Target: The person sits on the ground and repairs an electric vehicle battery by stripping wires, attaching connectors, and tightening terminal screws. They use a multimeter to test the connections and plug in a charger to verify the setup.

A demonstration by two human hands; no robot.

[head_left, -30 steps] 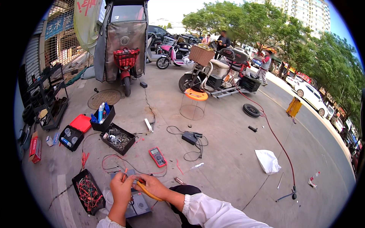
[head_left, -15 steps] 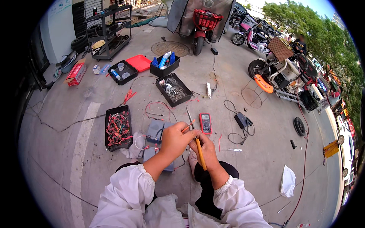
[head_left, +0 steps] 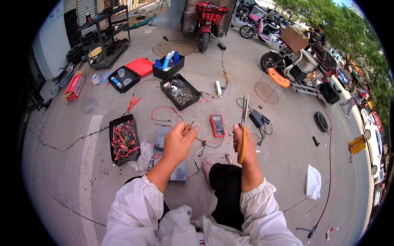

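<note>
My left hand point(head_left: 177, 141) is closed, pinching a short, thin orange piece point(head_left: 186, 130) that looks like a wire with a dark tip. In my right hand point(head_left: 251, 155) are scissors point(head_left: 243, 149) with orange handles, their metal blades pointing up and slightly apart. The two hands stand well apart. On the ground between and beyond them lies a red-rimmed multimeter point(head_left: 217, 125) with a lit display. Grey battery-like blocks point(head_left: 177, 171) with cable leads sit below my left hand, partly hidden by it.
Black trays hold tangled wires point(head_left: 124, 139), loose metal parts point(head_left: 180, 91) and bottles point(head_left: 168, 61). A black charger point(head_left: 257, 119) with cable lies beyond my right hand. Farther off are a tool cart point(head_left: 104, 39), an orange-topped stool point(head_left: 278, 77), scooters and a person point(head_left: 318, 36). A white bag point(head_left: 313, 182) lies right.
My hands have separated: the right has moved right with the scissors, the left slightly left with the orange piece. The scissors now point straight up. The view has shifted slightly.
</note>
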